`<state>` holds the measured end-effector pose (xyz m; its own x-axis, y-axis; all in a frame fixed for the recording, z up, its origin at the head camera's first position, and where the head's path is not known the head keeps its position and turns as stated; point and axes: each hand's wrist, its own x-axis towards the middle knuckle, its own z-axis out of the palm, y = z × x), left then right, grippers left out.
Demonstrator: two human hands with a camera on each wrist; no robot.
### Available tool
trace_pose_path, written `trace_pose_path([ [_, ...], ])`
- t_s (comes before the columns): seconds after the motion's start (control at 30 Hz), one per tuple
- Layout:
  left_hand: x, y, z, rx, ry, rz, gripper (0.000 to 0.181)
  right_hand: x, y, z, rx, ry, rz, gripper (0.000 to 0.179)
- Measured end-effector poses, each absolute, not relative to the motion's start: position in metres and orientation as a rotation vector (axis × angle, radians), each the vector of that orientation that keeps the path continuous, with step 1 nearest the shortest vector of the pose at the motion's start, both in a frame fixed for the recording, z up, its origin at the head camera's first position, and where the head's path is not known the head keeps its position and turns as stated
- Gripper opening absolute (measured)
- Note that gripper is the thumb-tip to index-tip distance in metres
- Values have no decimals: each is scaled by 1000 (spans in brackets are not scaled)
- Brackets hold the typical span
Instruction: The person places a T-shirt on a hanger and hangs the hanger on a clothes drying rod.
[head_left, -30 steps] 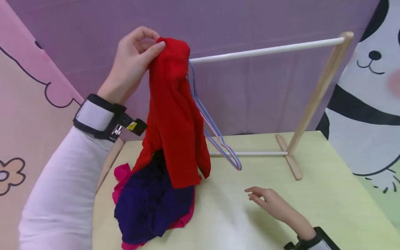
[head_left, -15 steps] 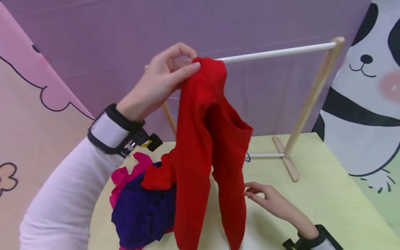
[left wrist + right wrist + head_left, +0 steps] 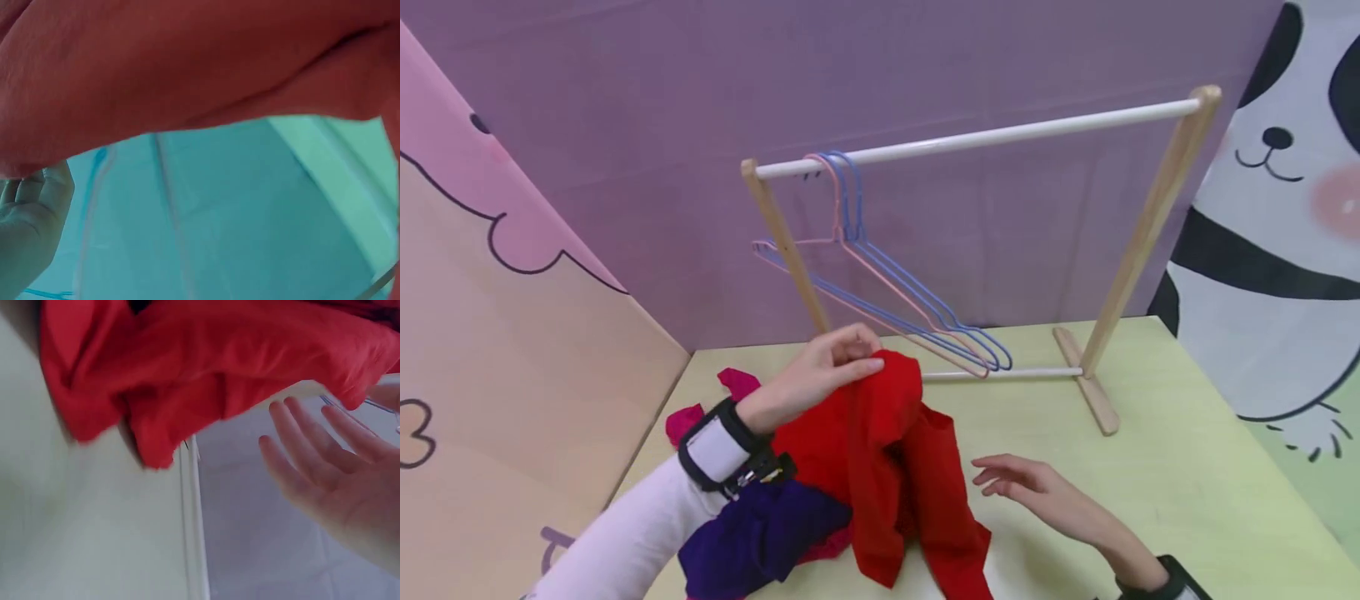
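Observation:
A red garment (image 3: 880, 417) with two long sleeve- or leg-like parts lies partly bunched over the pile, its ends drooping onto the table. My left hand (image 3: 820, 371) pinches its top edge between thumb and fingers. In the left wrist view the red cloth (image 3: 187, 69) spans the top, with part of the left hand (image 3: 34, 219) below it. My right hand (image 3: 1045, 500) hovers to the right of the garment, fingers loosely extended and holding nothing. The right wrist view shows that hand (image 3: 350, 475) near the red cloth; whether they touch is unclear. Beneath lies a dark blue garment (image 3: 760, 529).
Behind the clothes stands a wooden rack with a white rail (image 3: 1015, 133) and a right-hand post (image 3: 1150, 233). Pink and blue hangers (image 3: 917, 287) hang towards its left end. Bright pink cloth (image 3: 683, 423) shows under the pile on the pale table (image 3: 1187, 467).
My left hand moved right with the red garment, then lowered it from rail height towards the table. The hangers came into full sight. My right hand stayed nearly in place.

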<state>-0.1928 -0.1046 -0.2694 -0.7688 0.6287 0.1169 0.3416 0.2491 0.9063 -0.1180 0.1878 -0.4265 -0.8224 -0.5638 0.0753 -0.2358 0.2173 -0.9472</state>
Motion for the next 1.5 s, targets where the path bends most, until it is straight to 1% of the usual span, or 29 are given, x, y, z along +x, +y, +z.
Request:
trace_pose_path([
  [0.13, -189, -109, -298, 789, 2199, 1586, 17, -120, 174, -432, -682, 2098, -1652, 48],
  [0.23, -189, -111, -317, 766, 2200, 1570, 19, -123, 160, -437, -608, 2061, -1634, 51],
  [0.3, -190, -113, -330, 764, 2196, 1570, 19, -124, 152, -443, -571, 2044, -1628, 48],
  [0.4, -192, -117, -349, 725, 2180, 1623, 21, -124, 142, -451, -506, 2063, -1625, 40],
  [0.57, -195, -128, -379, 613, 2233, 1675, 23, -125, 140, -459, -421, 2136, -1643, 26],
  [0.73, -194, -140, -401, 547, 2593, 1534, 13, -125, 147, -458, -439, 2180, -1726, 23],
  [0.83, -186, -141, -408, 550, 2838, 1409, 13, -124, 151, -455, -449, 2178, -1754, 22],
  [0.9, -176, -138, -410, 586, 2971, 1250, 20, -124, 153, -454, -448, 2153, -1763, 23],
  [1.07, -159, -128, -418, 768, 3076, 737, 54, -120, 154, -452, -473, 2060, -1780, 23],
  [1.17, -159, -123, -423, 789, 3084, 635, 61, -117, 152, -450, -538, 2047, -1783, 24],
  [1.27, -163, -120, -426, 791, 3088, 607, 53, -116, 151, -449, -476, 2016, -1802, 26],
  [1.37, -167, -119, -428, 828, 3077, 597, 37, -116, 156, -447, -320, 1992, -1868, 26],
  [1.43, -168, -120, -427, 850, 3067, 664, 24, -117, 164, -444, -230, 2005, -1931, 24],
  [1.5, -170, -122, -423, 823, 3005, 868, 16, -118, 175, -440, -181, 2047, -2002, 21],
])
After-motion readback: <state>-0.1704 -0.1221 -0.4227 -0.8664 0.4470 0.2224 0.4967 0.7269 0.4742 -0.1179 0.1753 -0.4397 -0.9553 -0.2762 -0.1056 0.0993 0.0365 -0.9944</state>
